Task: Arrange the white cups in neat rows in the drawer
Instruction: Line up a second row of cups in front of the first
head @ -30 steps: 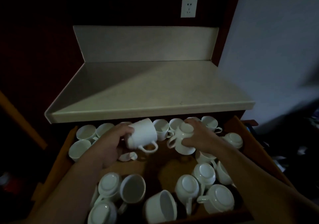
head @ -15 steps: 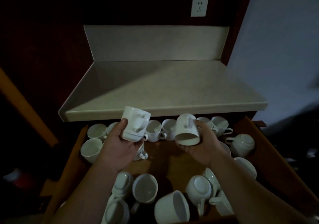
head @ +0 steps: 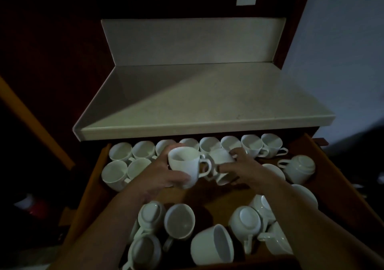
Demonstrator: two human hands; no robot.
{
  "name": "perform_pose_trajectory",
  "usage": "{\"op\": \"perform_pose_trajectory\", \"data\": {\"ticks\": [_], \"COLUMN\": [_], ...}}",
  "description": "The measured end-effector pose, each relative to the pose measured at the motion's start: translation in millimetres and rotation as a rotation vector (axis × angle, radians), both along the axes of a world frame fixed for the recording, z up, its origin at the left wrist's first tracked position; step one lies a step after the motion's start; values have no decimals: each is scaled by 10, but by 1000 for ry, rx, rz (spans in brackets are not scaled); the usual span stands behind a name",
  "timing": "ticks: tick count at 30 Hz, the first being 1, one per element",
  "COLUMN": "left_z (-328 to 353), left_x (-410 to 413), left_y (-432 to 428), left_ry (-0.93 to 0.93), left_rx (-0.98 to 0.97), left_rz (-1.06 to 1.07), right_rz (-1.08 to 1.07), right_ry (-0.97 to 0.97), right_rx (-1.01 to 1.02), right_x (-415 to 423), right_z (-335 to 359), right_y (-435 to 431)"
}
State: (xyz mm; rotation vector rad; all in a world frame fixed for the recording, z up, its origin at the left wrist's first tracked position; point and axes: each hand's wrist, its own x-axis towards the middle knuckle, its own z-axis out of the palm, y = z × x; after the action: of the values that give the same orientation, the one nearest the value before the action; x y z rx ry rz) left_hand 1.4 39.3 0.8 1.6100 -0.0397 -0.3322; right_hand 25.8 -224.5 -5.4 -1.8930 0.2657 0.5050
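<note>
It is dim, like a room with the lamp off. The brightest thing is the tabletop (head: 239, 95), which is pale on its right part. A big slanted shadow covers its left part, so the light seems to come from the right. The wall (head: 342, 51) on the right is a soft blue-grey. The left side and the top are almost black.

The white cups (head: 209, 145) in the drawer (head: 324, 172) look grey-green but still stand out. A dark shadow lies on the drawer floor under the left hand (head: 160, 178) and the right hand (head: 249, 170). The left cup (head: 185, 165) and the right cup (head: 221, 157), gripped in the hands, look a bit smeared and soft.

Near the edges things bend and stretch. The drawer sides spread wide and the arms look very big.
</note>
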Motion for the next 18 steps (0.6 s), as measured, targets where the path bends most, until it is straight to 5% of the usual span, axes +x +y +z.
{"op": "perform_pose_trajectory", "data": {"ticks": [3,10,18], "left_z": [-26,-115,-391], "left_x": [62,306,441], "left_y": [-80,-280,-454], "left_ry": [-121,-367,-501], "left_rx": [262,837,1189], "left_rz": [-27,-236,-385], "right_rz": [142,384,432], "right_ry": [-96,-137,-213], "right_rx": [-373,-785,-812], "right_x": [70,294,296], "right_z": [-45,-282,-359], "right_y": [-66,-100,-13]}}
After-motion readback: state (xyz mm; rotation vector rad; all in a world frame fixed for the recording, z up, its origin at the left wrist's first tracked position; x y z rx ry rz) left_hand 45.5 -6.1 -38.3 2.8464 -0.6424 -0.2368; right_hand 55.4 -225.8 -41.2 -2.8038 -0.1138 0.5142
